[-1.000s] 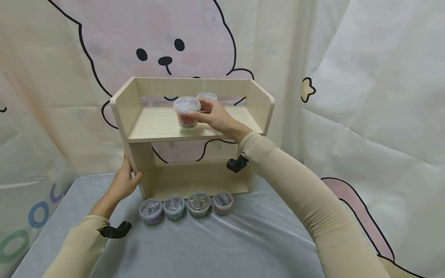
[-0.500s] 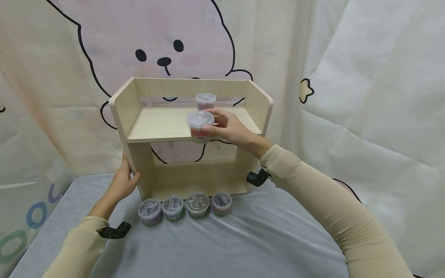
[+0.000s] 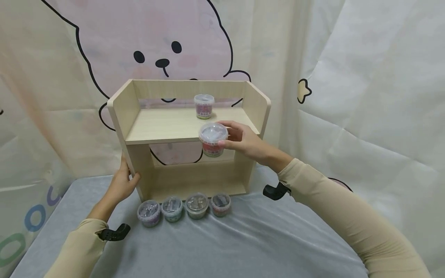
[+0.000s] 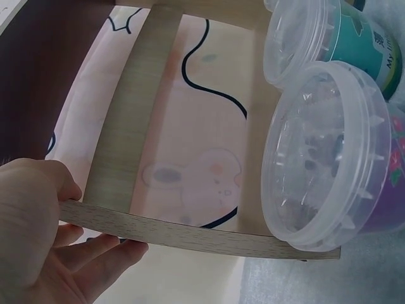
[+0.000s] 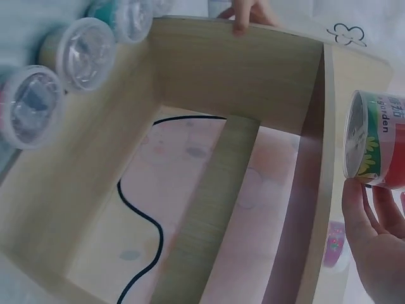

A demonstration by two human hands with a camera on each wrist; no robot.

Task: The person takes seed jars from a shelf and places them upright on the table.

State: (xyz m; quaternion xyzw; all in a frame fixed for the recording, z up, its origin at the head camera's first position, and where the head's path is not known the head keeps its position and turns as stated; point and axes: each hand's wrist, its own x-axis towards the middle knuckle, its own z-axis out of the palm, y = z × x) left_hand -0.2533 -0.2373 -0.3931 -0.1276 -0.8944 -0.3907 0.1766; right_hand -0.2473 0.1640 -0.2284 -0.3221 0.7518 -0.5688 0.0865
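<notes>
My right hand holds a clear-lidded plastic tub with a red label, thumb on the near side. The tub is upright in the air, just in front of the upper board's front edge. In the right wrist view the label of this tub shows red, green and yellow flowers. At the left, my left hand grips the side panel of a small wooden shelf. The left wrist view shows the thumb and fingers on opposite faces of that panel's edge. Another tub, pinkish purple, stands on the upper board.
On the grey cloth before the shelf stand several lidded tubs in a row, from a purple one at the left to a reddish one at the right. A printed curtain hangs behind the shelf.
My right hand has drawn the red-labelled tub off the upper board, forward, down and to the right. The pinkish-purple tub behind it now shows fully. My left hand keeps its grip.
</notes>
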